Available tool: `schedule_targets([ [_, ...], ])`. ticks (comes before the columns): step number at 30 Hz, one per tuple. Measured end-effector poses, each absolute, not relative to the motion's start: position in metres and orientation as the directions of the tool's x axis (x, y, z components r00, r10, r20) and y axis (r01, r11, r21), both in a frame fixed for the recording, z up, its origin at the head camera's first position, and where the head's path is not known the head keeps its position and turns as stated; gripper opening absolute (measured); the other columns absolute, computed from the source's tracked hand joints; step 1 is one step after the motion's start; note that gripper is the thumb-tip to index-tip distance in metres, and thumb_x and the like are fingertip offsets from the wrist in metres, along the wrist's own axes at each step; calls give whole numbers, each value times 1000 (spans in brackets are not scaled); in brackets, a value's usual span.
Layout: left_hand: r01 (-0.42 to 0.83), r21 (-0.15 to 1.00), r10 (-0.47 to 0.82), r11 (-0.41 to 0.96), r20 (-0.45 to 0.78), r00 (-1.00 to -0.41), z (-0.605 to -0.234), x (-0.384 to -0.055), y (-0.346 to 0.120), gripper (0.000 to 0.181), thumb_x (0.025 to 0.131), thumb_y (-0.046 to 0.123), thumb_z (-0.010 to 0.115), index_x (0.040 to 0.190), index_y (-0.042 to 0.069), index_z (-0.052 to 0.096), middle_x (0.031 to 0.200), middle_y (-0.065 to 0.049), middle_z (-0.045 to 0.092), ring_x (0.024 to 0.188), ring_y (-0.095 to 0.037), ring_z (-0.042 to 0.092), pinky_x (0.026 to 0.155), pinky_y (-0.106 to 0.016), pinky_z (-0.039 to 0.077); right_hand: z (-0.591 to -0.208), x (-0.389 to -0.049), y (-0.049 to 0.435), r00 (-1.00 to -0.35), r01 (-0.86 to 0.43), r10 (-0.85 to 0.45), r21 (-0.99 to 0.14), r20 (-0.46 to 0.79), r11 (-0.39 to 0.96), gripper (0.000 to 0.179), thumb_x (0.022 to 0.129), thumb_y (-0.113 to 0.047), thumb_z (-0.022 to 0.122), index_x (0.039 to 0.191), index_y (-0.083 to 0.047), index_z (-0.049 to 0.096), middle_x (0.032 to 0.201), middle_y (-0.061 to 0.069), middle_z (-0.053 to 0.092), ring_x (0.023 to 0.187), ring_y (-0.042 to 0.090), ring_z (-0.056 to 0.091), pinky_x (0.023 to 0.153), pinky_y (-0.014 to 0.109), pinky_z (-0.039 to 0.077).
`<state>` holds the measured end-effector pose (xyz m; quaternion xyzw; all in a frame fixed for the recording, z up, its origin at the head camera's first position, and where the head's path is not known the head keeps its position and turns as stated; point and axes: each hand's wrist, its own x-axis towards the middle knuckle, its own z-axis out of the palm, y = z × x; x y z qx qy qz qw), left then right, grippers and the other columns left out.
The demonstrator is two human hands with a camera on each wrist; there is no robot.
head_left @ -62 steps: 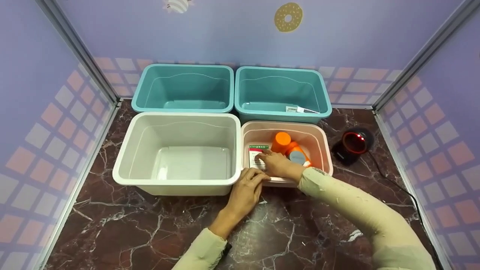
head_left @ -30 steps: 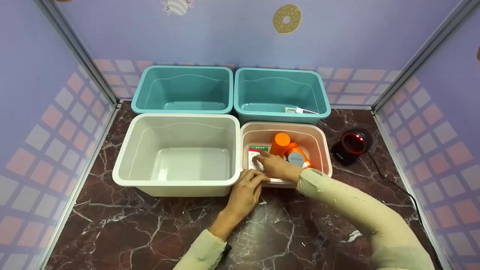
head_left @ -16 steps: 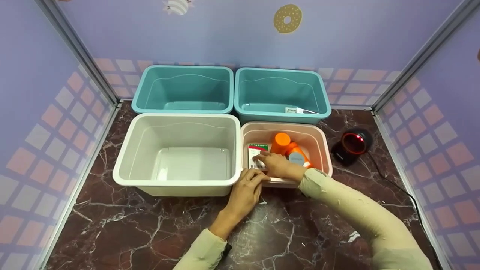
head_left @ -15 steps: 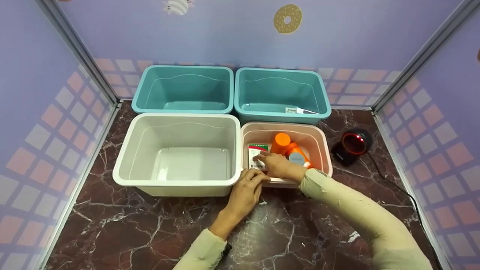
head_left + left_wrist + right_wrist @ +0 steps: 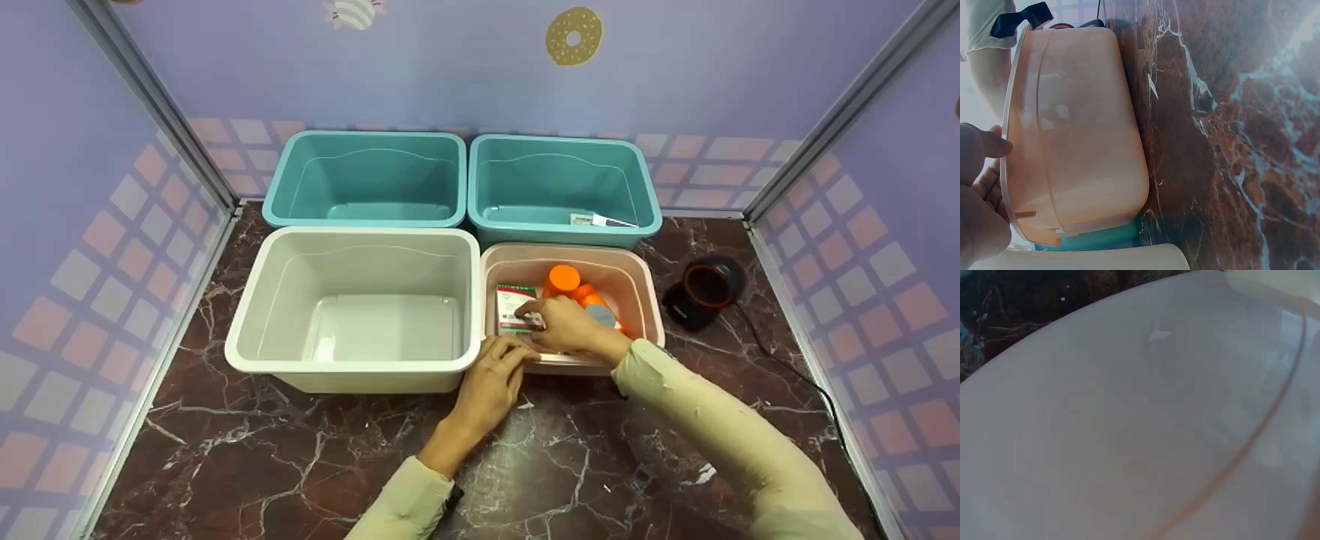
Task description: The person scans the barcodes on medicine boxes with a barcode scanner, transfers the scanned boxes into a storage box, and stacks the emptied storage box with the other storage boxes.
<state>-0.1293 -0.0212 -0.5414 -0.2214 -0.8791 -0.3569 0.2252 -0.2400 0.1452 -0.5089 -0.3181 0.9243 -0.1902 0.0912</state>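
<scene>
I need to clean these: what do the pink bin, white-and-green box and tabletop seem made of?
Pink bin: likely molded plastic, smooth with a slight sheen, given its rounded corners and thin rim.
White-and-green box: probably cardboard, from its flat printed face; finish unclear.
Tabletop: glossy, with glare and pale veins; marble or imitation, I can't tell.

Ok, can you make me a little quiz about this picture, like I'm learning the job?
1. How many bins can you count?
2. True or false: the left hand is inside the white bin.
3. Which is closest to the right hand?
A) the black device
B) the box
C) the doughnut on the wall

Key:
1. Four.
2. False; it is at the rim of the pink bin.
3. B.
</scene>
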Motion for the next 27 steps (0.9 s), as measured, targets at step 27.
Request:
schedule_targets([
  [27,539,547,239,641,525,-817,-541,-129,-21,23,89,2,67,104,19,73,103,4,63,103,-15,57,93,-29,49,-502,-244,150,-889,-454,-436,-365,136,813,37,79,-12,70,116,-18,68,100,7,70,78,30,66,64,47,55],
])
